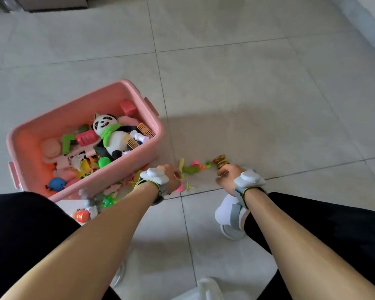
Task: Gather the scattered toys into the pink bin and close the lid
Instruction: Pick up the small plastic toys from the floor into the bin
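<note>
The pink bin stands open on the tiled floor at left, holding a panda plush and several small toys. My left hand is low over the floor by the bin's near right corner, fingers curled around small toys. My right hand grips a gold ridged toy. Between the hands lie a green toy, a yellow piece and pink bits. More small toys lie along the bin's near side. No lid is in view.
An orange and white toy lies by my left knee. My white shoe stands on the floor under the right wrist. Dark furniture sits at the far top left. Pale tiles stretch away to the right.
</note>
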Demonstrator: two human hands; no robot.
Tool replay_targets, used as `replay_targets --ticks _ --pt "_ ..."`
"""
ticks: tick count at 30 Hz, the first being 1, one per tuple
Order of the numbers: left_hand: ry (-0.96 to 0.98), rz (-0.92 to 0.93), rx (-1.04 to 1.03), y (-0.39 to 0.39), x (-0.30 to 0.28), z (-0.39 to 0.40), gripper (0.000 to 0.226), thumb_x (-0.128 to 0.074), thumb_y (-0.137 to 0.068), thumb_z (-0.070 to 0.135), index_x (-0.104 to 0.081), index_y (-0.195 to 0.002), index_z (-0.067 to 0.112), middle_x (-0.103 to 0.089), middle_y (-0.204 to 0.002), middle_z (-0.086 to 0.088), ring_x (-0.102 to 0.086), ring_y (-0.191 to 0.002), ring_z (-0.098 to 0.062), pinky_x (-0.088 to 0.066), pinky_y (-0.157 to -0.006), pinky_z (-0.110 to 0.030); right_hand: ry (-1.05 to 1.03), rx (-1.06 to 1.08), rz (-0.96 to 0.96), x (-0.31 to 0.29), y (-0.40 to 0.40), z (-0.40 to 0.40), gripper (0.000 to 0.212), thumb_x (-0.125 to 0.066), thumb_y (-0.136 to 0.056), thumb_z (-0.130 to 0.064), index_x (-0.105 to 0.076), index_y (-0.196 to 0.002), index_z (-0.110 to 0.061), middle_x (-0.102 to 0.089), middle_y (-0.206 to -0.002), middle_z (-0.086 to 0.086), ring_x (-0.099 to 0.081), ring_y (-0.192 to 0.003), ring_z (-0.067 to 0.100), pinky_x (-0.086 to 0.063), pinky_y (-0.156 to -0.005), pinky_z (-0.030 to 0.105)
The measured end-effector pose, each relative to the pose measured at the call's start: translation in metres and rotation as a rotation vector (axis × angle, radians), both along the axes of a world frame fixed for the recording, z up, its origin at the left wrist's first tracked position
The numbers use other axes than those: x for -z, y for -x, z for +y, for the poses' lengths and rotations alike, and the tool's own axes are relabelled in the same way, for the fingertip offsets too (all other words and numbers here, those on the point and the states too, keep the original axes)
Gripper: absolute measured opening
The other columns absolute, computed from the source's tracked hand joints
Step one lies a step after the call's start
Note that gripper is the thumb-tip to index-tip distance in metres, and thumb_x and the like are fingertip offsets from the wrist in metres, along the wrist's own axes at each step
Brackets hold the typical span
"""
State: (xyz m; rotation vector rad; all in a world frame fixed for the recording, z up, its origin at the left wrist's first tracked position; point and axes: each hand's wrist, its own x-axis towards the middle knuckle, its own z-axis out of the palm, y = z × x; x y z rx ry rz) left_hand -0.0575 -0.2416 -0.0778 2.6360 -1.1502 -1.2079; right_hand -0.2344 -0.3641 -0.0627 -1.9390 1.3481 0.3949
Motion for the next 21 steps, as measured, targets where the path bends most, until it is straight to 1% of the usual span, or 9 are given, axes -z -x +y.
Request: replay_targets --ticks 3,6,9,11,13,14,17,19,21 --pt "0.023 0.021 -0.021 0.000 0.011 -0.020 0.021 -0.048 -0.061 0.039 -0.062 -0.075 0.045 -0.066 -0.081 0.013 -0.067 -0.075 -0.016 -0.058 -0.075 -0.033 -0.034 0.006 0.027 0.013 -0.006 -0.013 0.028 -0.058 -0.085 -0.026 -0.063 -0.112 -0.028 -0.061 -0.115 -0.002 -0.056 -0.094 0.022 -0.041 -0.081 0.023" --pt "0.009 0.044 -0.009 -0.001 0.029 -0.040 0.013 -0.050 -0.065 0.040 -0.060 -0.073 0.042 -0.068 -0.081 0.009 -0.066 -0.079 -0.021 -0.057 -0.075 -0.033 -0.064 -0.036 0.059 0.031 -0.012 -0.025 0.030 -0.056 -0.083 -0.026 -0.062 -0.113 -0.029 -0.059 -0.122 -0.002 -0.059 -0.105 0.025 -0.047 -0.090 0.028" --pt "-0.002 0.063 -0.043 -0.005 0.054 -0.056 0.015 -0.051 -0.063 0.043 -0.057 -0.072 0.054 -0.067 -0.077 0.013 -0.067 -0.077 -0.020 -0.058 -0.072 -0.032 -0.075 -0.051 0.075 0.047 -0.017 -0.038 0.033 -0.057 -0.084 -0.019 -0.061 -0.116 -0.024 -0.056 -0.129 0.003 -0.058 -0.112 0.026 -0.047 -0.098 0.033" --pt "-0.051 0.096 -0.011 -0.006 0.063 -0.063 0.020 -0.055 -0.064 0.035 -0.058 -0.080 0.047 -0.067 -0.082 0.012 -0.066 -0.079 -0.021 -0.057 -0.072 -0.031 -0.062 -0.117 0.108 0.056 -0.018 -0.050 0.037 -0.056 -0.087 -0.015 -0.058 -0.124 -0.020 -0.055 -0.132 0.002 -0.056 -0.119 0.025 -0.045 -0.100 0.031" --pt "-0.071 0.117 0.064 -0.007 0.074 -0.071 0.030 -0.060 -0.071 0.022 -0.058 -0.096 0.040 -0.066 -0.098 0.007 -0.064 -0.089 -0.023 -0.055 -0.078 -0.032 -0.042 -0.173 0.133 0.063 -0.018 -0.061 0.041 -0.054 -0.090 -0.012 -0.055 -0.130 -0.020 -0.054 -0.135 0.002 -0.053 -0.123 0.024 -0.044 -0.101 0.028" --pt "-0.064 0.104 0.088 -0.008 0.081 -0.077 0.031 -0.059 -0.076 0.020 -0.059 -0.104 0.034 -0.064 -0.105 0.004 -0.062 -0.095 -0.024 -0.054 -0.082 -0.033 -0.028 -0.193 0.151 0.066 -0.018 -0.066 0.042 -0.054 -0.090 -0.011 -0.054 -0.131 -0.021 -0.053 -0.134 0.003 -0.054 -0.122 0.024 -0.044 -0.099 0.027" --pt "-0.031 0.064 0.141 -0.007 0.103 -0.089 0.030 -0.056 -0.086 0.024 -0.057 -0.116 0.026 -0.058 -0.115 -0.004 -0.057 -0.108 -0.028 -0.048 -0.090 -0.036 0.048 -0.225 0.182 0.077 -0.015 -0.070 0.044 -0.058 -0.085 -0.011 -0.051 -0.127 -0.021 -0.045 -0.129 0.007 -0.053 -0.115 0.029 -0.045 -0.093 0.032" --pt "-0.045 0.040 0.189 -0.005 0.115 -0.096 0.030 -0.057 -0.088 0.025 -0.056 -0.118 0.021 -0.054 -0.118 -0.008 -0.055 -0.110 -0.030 -0.047 -0.088 -0.035 0.109 -0.246 0.165 0.088 -0.012 -0.072 0.057 -0.060 -0.078 -0.009 -0.043 -0.131 -0.021 -0.037 -0.132 0.008 -0.044 -0.120 0.031 -0.046 -0.094 0.037" --pt "-0.076 0.010 0.210 -0.002 0.124 -0.100 0.032 -0.056 -0.091 0.026 -0.054 -0.121 0.017 -0.054 -0.120 -0.011 -0.054 -0.112 -0.032 -0.047 -0.087 -0.036 0.130 -0.287 0.152 0.097 -0.012 -0.072 0.074 -0.062 -0.074 -0.006 -0.031 -0.139 -0.022 -0.025 -0.143 0.007 -0.032 -0.128 0.032 -0.045 -0.096 0.040"
